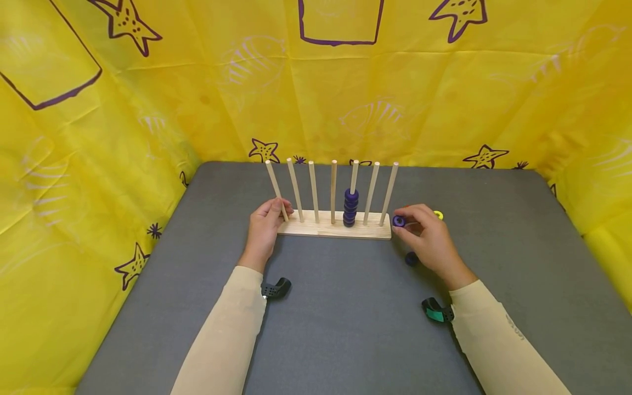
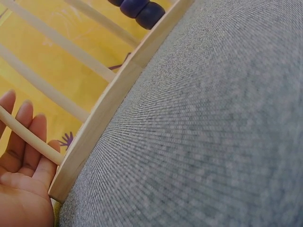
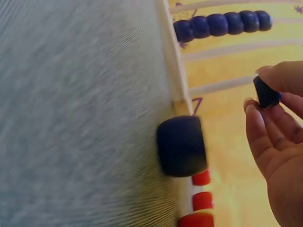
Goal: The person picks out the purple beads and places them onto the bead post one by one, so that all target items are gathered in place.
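Observation:
A wooden peg stand (image 1: 316, 229) with a row of upright pegs stands on the grey table. Threaded on one peg right of its middle is a stack of several purple beads (image 1: 350, 208). At the stand's left end, my left hand (image 1: 266, 227) holds the outermost peg (image 2: 33, 137), its fingers behind it. My right hand (image 1: 427, 236) pinches a purple bead (image 3: 267, 92) between thumb and fingertips, just beyond the stand's right end. Below that hand a loose dark purple bead (image 3: 182, 146) lies on the table.
Partly hidden behind my right hand are a yellow bead (image 1: 438, 215) and red beads (image 3: 202, 201). The grey tabletop (image 1: 345, 329) reaches back to a yellow patterned cloth (image 1: 316, 99), which also hangs at both sides.

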The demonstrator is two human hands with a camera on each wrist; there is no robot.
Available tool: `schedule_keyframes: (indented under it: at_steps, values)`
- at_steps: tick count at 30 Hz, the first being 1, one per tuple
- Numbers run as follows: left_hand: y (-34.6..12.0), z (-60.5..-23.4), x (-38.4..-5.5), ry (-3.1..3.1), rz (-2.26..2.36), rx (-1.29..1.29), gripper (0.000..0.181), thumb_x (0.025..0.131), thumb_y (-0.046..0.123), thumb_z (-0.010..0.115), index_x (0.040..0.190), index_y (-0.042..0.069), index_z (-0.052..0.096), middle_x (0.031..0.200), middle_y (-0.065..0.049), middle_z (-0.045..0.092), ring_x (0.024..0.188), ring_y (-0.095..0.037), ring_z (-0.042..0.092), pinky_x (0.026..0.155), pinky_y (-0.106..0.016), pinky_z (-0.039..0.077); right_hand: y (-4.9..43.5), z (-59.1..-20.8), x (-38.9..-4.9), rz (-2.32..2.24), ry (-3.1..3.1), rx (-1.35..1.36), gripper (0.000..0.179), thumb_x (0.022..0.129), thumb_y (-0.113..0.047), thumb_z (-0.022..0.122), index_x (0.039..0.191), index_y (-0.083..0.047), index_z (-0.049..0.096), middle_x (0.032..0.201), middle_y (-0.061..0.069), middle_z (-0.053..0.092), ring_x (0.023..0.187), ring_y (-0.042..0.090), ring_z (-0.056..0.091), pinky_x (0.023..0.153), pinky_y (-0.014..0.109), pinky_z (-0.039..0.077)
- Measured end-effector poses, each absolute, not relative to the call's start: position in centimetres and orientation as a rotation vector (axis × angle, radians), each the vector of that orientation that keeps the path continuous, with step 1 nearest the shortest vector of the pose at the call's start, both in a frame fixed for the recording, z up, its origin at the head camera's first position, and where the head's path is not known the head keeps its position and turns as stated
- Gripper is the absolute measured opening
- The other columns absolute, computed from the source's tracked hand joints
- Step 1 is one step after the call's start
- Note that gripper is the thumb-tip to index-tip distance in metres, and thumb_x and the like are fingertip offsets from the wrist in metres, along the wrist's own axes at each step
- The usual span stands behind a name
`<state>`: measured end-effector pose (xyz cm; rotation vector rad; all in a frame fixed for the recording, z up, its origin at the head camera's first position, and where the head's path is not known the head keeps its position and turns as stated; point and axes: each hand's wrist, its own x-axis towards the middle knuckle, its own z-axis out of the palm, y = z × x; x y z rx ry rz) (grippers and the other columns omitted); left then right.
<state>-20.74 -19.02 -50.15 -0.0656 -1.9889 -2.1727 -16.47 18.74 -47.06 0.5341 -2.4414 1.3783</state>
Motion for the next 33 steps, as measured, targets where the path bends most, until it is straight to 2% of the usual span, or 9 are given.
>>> schedule_keyframes:
  at_steps: [3,10,14,20,25,33]
  values:
    - [-19.1,-50.2,-20.8,-1.982,-2.173,-0.081,0.048,0.116,0.032,0.057,0.117,-0.015,0.068,0.101,-0.011,0.070,0.108,-0.030,0.068,0.102,-0.039,0.054,18.4,-46.3,-16.3,1.396,-2.411,0.553,0.034,0.090,0.014,0.084,0.121,0.006,0.075,0.114,0.016,0.067,0.099,0.028,0.068,0.086,0.012,0.053]
    - [-19.2,-50.2,-21.0,-1.966,-2.179,-0.093,0.049,0.116,0.031,0.056,0.117,-0.017,0.067,0.100,-0.013,0.069,0.106,-0.027,0.068,0.101,-0.039,0.054,17.8,-44.4,-16.2,1.414,-2.344,0.594,0.033,0.089,0.016,0.083,0.120,0.007,0.074,0.115,0.014,0.065,0.098,0.018,0.064,0.089,0.015,0.054]
    - [-19.2,-50.2,-21.0,-1.970,-2.187,-0.078,0.050,0.116,0.031,0.056,0.118,-0.018,0.067,0.102,-0.016,0.069,0.106,-0.028,0.068,0.102,-0.040,0.054,17.4,-43.2,-16.2,1.391,-2.308,0.607,0.034,0.089,0.015,0.084,0.120,0.005,0.076,0.115,0.014,0.067,0.096,0.017,0.064,0.085,0.016,0.055]
    - [-19.1,-50.2,-20.9,-1.971,-2.187,-0.071,0.050,0.116,0.032,0.058,0.117,-0.017,0.067,0.100,-0.013,0.070,0.105,-0.029,0.069,0.101,-0.039,0.054,16.8,-41.0,-16.5,1.354,-2.240,0.664,0.037,0.087,0.014,0.086,0.121,0.004,0.077,0.116,0.013,0.069,0.094,0.013,0.066,0.080,0.017,0.056]
    - [-19.1,-50.3,-21.0,-1.959,-2.190,-0.073,0.048,0.115,0.031,0.059,0.115,-0.015,0.069,0.099,-0.011,0.070,0.103,-0.027,0.069,0.099,-0.038,0.056,16.4,-39.1,-16.8,1.362,-2.157,0.755,0.038,0.086,0.019,0.083,0.122,0.008,0.075,0.118,0.014,0.069,0.099,0.015,0.066,0.085,0.020,0.058]
    - [-19.1,-50.4,-21.0,-1.964,-2.182,-0.060,0.046,0.115,0.031,0.059,0.114,-0.014,0.070,0.099,-0.013,0.071,0.104,-0.028,0.070,0.100,-0.038,0.056,15.4,-37.1,-17.1,1.328,-2.102,0.832,0.039,0.086,0.020,0.083,0.122,0.007,0.075,0.119,0.015,0.069,0.103,0.020,0.064,0.087,0.022,0.058]
